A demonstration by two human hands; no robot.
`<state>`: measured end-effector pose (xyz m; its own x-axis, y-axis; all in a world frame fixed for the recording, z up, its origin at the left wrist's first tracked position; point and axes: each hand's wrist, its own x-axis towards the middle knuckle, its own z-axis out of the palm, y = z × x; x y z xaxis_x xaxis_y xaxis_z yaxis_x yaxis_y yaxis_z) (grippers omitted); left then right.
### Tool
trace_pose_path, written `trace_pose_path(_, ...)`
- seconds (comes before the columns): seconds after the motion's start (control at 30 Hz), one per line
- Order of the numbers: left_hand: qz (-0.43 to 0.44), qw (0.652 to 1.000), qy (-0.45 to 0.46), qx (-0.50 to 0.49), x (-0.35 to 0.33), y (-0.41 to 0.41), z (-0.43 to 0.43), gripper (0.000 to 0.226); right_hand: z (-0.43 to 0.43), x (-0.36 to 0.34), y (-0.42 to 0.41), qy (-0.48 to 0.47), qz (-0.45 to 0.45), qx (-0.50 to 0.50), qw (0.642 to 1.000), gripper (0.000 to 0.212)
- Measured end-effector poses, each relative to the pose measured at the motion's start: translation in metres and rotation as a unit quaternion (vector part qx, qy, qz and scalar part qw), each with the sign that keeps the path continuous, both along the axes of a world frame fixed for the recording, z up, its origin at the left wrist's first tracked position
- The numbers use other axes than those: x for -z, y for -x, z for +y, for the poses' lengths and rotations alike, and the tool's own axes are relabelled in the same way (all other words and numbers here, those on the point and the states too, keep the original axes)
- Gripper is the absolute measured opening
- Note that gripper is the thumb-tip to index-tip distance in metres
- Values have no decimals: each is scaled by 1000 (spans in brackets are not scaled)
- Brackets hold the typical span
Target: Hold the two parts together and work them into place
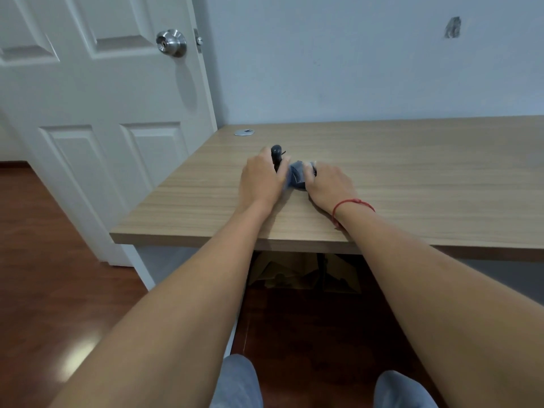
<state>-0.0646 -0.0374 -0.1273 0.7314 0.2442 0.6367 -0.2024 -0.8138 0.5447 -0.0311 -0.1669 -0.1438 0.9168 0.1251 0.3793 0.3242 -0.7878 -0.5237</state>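
Left hand (260,179) gripping dark object (276,156), right hand (326,184) pinching grey cloth (295,178), possibly socks

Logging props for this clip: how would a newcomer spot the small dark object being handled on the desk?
On the wooden desk beside the white door, look between the left hand and right hand. The dark grey object there is the only dark item; the silver disc lies flat, farther back.

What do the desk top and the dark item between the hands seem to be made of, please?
Desk top: probably wood-look laminate, matte, with even printed-looking grain. Dark item: grey-blue and soft-looking, perhaps fabric; too blurred to be sure.
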Motion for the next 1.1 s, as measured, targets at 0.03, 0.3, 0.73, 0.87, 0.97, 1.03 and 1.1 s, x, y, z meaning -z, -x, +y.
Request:
trace_pose_path(0.03, 1, 1000, 7, 0, -1, 0, 1, 31, 0, 1, 0, -2, -3, -1, 1000, 49)
trace_pose_path(0.3, -16, 1000, 0, 26, 1, -1, -1, 29, -1, -1, 1, 0, -5, -1, 1000, 48)
trace_pose_path(0.73, 16, 998, -49, -39, 2, -4, 1, 31, 1, -3, 7, 1, 8, 0, 1000, 47)
trace_pose_path(0.87, -48, 998, 30, -14, -4, 1, 1, 37, 0, -4, 8, -3, 28, -9, 1000, 40)
trace_pose_path(0.97, -74, 996, 42, 24, -6, 5, -3, 40, -1, -5, 13, -15, 45, -17, 999, 47)
trace_pose_path(1.03, -48, 998, 26, 24, -5, 4, -4, 40, -1, -4, 13, -3, 47, -24, 999, 47)
trace_pose_path(1.1, -8, 1000, 14, -7, -2, 0, -1, 40, -2, -4, 14, 6, 44, -26, 999, 49)
